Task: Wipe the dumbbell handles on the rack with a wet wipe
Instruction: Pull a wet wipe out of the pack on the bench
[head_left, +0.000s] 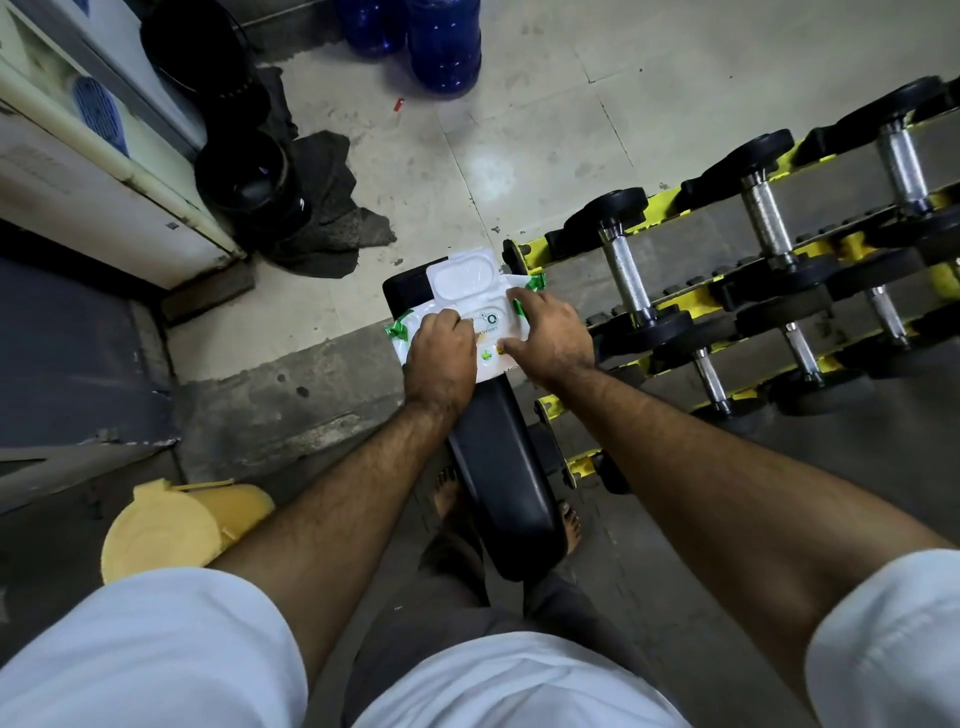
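Grey concrete and pale tiles make up the gym floor (519, 130), seen from above. At far left stands a white cabinet (78, 171) with black buckets (244, 176) and a dark rag (332, 218) beside it; a yellow tub (176, 525) sits lower left, and blue bottles (441, 47) at the top.

In the middle a black bench (498, 467) carries the wipe pack (467, 291), its white lid flipped open away from the person. The left hand (441, 358) lies on the pack's near left part, fingers curled as if pinching at the opening, though no wipe shows and I cannot tell what it holds. The right hand (550, 343) presses the pack's right side with spread fingers, steadying it.

To the right, the yellow rack (680, 296) holds rows of dumbbells (623, 270) with black ends and bare chrome handles, well apart from both hands.

By my reading the task has barely started: a wipe is not yet out, and no handle looks touched, so every handle on the rack is left to do
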